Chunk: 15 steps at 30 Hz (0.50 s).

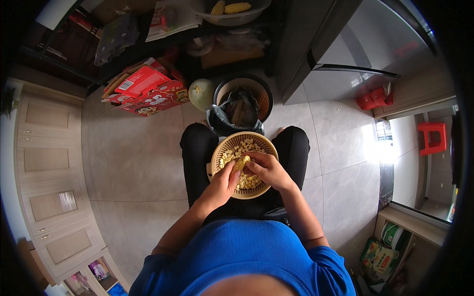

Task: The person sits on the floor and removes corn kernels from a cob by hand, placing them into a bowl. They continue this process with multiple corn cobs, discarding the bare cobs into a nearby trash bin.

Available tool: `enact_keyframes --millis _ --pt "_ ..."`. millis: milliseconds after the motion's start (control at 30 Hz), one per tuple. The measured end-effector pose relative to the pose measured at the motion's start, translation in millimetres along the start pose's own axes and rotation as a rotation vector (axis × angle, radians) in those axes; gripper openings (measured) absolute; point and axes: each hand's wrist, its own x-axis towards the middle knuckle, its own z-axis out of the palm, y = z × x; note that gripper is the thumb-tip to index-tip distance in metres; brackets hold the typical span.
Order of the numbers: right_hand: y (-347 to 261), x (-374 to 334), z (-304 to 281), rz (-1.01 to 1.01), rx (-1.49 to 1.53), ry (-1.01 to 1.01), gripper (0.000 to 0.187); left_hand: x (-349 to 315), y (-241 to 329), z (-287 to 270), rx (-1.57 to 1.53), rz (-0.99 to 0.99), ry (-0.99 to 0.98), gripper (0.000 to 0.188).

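Observation:
Over my lap, both hands meet on one corn cob [241, 163], held above a yellow plastic basket [216, 173]. Loose yellow corn kernels [248, 145] lie spread inside the basket. My left hand [223, 181] is closed around the cob's lower end. The fingers of my right hand [267, 169] press on the cob from the other side, near its upper part. The basket rests between my thighs. Just beyond it stands a bin [267, 106] with a dark plastic bag [221, 118] in its mouth; brownish pieces lie in the bag, too dim to name surely.
Left of the bin sit a pale green round melon or gourd [201, 94] and a red cardboard box [157, 97]. A dark shelf behind carries a clear bowl [232, 18] with corn cobs. A grey refrigerator [340, 84] stands at the right, a red stool [432, 138] farther off.

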Motion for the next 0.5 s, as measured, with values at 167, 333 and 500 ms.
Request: enact_keyframes --millis 167,333,500 --pt "4.7 1.0 -3.9 0.003 0.022 -0.022 0.032 -0.7 2.2 -3.2 0.011 0.019 -0.032 0.031" --pt "2.7 0.8 -5.0 0.007 -0.036 -0.029 0.031 -3.6 1.7 -3.4 0.034 0.027 -0.046 0.03" --pt "5.4 2.0 1.8 0.017 -0.045 0.064 0.032 -2.6 -2.0 -0.3 -0.034 -0.043 -0.042 0.03"
